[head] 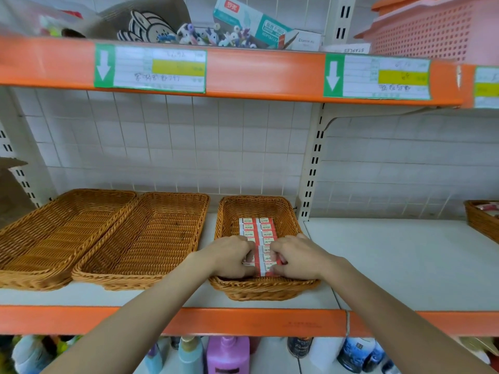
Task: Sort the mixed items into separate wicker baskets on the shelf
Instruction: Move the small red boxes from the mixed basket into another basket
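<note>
Three wicker baskets stand on the white shelf (pixel 405 260). The left basket (pixel 54 238) and the middle basket (pixel 151 238) hold nothing. The smaller right basket (pixel 259 290) holds two rows of small red-and-white boxes (pixel 256 228). My left hand (pixel 229 257) and my right hand (pixel 297 257) are both inside this basket at its near end. Their fingers curl around the nearest boxes from either side, hiding part of them.
Another wicker basket (pixel 482 220) with items sits at the far right edge of the shelf. The orange shelf edge (pixel 243 322) runs below my arms, with bottles (pixel 228 354) underneath. The upper shelf carries a pink plastic crate (pixel 432 31), boxes and small toys.
</note>
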The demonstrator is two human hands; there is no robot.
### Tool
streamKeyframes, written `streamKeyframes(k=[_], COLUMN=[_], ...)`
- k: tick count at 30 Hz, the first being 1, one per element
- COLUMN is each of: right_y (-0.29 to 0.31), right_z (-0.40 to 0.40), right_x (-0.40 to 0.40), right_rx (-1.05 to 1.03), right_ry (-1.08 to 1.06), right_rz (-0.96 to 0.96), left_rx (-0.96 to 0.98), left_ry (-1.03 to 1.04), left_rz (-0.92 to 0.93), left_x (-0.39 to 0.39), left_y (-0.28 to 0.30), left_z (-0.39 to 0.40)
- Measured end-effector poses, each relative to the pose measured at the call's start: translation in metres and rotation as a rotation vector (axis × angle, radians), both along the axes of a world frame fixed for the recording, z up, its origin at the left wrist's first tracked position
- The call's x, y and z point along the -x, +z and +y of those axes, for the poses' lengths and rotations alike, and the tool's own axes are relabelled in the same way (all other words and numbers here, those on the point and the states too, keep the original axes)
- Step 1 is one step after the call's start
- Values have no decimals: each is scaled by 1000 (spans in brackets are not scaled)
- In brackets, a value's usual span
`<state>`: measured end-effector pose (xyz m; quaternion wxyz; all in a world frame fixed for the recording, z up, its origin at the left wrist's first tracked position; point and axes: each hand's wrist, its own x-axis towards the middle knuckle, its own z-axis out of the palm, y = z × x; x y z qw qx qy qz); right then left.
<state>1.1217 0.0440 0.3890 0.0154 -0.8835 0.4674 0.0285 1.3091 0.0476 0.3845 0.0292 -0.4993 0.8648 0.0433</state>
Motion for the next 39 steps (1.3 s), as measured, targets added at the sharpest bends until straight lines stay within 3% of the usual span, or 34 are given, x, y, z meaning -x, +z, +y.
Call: streamKeyframes(k=[5,10,20,29,39], right_y=[-1,5,7,-2,-4], right_z=[3,9,25,29,18], right_x=[11,37,150,236,301], right_rx=[143,14,-40,-41,-42], right_ry=[-51,-159,-235,-308,-503], right_rz=[-44,-71,-27,10,4], left_rx=[118,105,205,111,28], left_ry=[67,108,280,278,116], left_rz=[52,-25,39,-65,-84], left_x=[18,50,169,258,319], left_y=[8,13,8,-5,-2], left_z=[3,5,18,21,-17])
